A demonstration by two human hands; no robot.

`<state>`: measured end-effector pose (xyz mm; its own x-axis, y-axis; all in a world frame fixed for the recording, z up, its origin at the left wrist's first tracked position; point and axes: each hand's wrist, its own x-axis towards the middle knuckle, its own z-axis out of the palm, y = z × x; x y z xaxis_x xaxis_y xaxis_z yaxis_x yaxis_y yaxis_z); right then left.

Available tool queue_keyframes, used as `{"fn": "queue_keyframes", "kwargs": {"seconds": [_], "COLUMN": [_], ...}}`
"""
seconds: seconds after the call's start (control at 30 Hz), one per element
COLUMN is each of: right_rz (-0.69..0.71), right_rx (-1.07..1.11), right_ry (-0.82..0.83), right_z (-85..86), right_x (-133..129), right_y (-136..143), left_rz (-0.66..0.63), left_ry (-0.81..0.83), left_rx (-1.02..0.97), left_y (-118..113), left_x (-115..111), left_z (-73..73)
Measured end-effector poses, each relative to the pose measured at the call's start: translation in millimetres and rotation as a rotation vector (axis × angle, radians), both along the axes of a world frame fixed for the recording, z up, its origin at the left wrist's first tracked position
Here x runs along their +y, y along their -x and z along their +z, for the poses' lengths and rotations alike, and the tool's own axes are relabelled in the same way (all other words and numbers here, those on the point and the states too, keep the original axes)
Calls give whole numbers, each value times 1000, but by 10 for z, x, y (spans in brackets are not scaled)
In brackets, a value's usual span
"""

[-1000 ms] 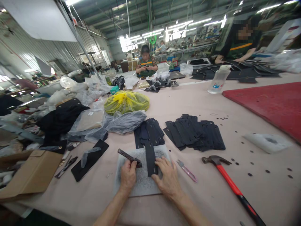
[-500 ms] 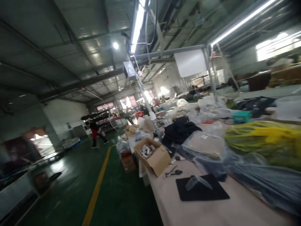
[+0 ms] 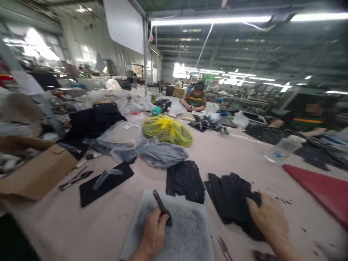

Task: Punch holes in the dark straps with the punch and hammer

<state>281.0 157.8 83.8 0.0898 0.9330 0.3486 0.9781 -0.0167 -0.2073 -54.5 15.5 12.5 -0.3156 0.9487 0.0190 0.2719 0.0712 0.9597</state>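
Note:
My left hand (image 3: 154, 232) is wrapped round a dark, narrow tool (image 3: 160, 203), held over a pale board (image 3: 187, 232) smudged with black. My right hand (image 3: 270, 217) reaches onto the right edge of a fanned pile of black pieces (image 3: 231, 197), thumb and fingers around a piece there; its fingertips are partly hidden and blurred. Just behind the board lies a second pile of black pieces (image 3: 186, 179). Small scissors (image 3: 224, 248) rest on the table right of the board.
A cardboard box (image 3: 40, 170), black mat (image 3: 106, 185) and pliers-like tool (image 3: 76, 180) lie left. Behind are a yellow bag (image 3: 168, 131) and plastic-wrapped bundles. At right are a clear container (image 3: 285, 148) and red panel (image 3: 318, 192). Two people sit across the table.
The view has swung right and down onto the table. Both my hands, the board and the black piles now show; the walkway has left the view.

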Motion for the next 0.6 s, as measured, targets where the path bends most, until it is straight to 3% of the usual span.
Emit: {"fn": "queue_keyframes", "kwargs": {"seconds": [0.1, 0.2, 0.3, 0.4, 0.6], "right_rz": [67, 188, 200, 149, 117], "right_rx": [36, 17, -16, -29, 64], "right_ry": [152, 197, 238, 289, 361], "right_z": [16, -134, -292, -402, -427], "right_x": [26, 78, 115, 199, 335], "right_y": [561, 1340, 1819, 1952, 1801], "left_rz": [-13, -5, 3, 1, -6], "left_ry": [-18, -34, -38, -49, -40], "left_rx": [52, 78, 100, 114, 102], "left_y": [97, 126, 108, 105, 114], "left_x": [20, 0, 2, 21, 25], "left_z": [-60, -67, -71, -71, -51]}}
